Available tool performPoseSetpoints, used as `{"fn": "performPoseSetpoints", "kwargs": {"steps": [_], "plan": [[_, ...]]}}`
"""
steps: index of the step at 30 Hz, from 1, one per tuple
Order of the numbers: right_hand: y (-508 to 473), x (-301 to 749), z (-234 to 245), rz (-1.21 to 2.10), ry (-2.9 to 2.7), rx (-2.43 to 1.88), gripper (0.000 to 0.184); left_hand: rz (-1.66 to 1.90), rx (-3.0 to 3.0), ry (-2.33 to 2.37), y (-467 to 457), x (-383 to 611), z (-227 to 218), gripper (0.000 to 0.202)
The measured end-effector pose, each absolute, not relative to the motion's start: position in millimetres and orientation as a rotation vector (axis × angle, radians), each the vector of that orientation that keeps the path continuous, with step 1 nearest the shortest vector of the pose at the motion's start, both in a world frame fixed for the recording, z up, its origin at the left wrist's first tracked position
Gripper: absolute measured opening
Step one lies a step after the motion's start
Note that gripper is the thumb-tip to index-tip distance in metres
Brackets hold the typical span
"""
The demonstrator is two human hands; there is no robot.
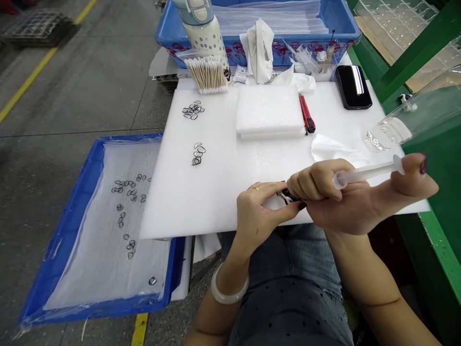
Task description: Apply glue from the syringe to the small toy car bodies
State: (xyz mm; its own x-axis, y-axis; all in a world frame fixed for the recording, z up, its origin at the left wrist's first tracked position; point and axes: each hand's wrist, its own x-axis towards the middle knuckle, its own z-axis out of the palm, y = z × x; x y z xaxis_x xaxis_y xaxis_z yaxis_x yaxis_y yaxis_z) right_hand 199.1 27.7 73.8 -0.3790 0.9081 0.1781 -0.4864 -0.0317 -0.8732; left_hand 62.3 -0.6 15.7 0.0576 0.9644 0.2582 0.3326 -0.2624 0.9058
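My right hand (334, 199) is wrapped round a translucent plastic syringe (370, 172), its thumb against the plunger's end. The syringe's tip is hidden by the fingers. Close beside it, my left hand (257, 211) pinches a small black-and-white piece (287, 195) between thumb and fingers, near the front edge of the white foam board (216, 202). Most of that piece is covered, so its kind is unclear. Two small groups of thin dark rings, a farther pile (193, 110) and a nearer one (198, 154), lie on the board's left side.
At left, a blue tray (65, 230) lined with white sheet holds several rings. On the board are a white foam block (270, 113), a red utility knife (306, 114), a phone (353, 87), cotton swabs (207, 74) and a clear container (389, 132). Behind stands a blue bin (281, 50).
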Motion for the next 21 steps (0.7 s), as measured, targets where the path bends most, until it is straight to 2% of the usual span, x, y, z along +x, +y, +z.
{"fn": "performPoseSetpoints", "kwargs": {"steps": [16, 21], "plan": [[27.7, 199.2, 69.7, 1.561, -1.186, -0.495, 0.066, 1.239, 1.68, 1.304, -1.3, 62.8, 15.8, 0.019], [27.0, 197.4, 66.4, 1.533, -1.169, -0.476, 0.058, 1.235, 1.67, 1.308, -1.0, 63.5, 16.1, 0.02]]}}
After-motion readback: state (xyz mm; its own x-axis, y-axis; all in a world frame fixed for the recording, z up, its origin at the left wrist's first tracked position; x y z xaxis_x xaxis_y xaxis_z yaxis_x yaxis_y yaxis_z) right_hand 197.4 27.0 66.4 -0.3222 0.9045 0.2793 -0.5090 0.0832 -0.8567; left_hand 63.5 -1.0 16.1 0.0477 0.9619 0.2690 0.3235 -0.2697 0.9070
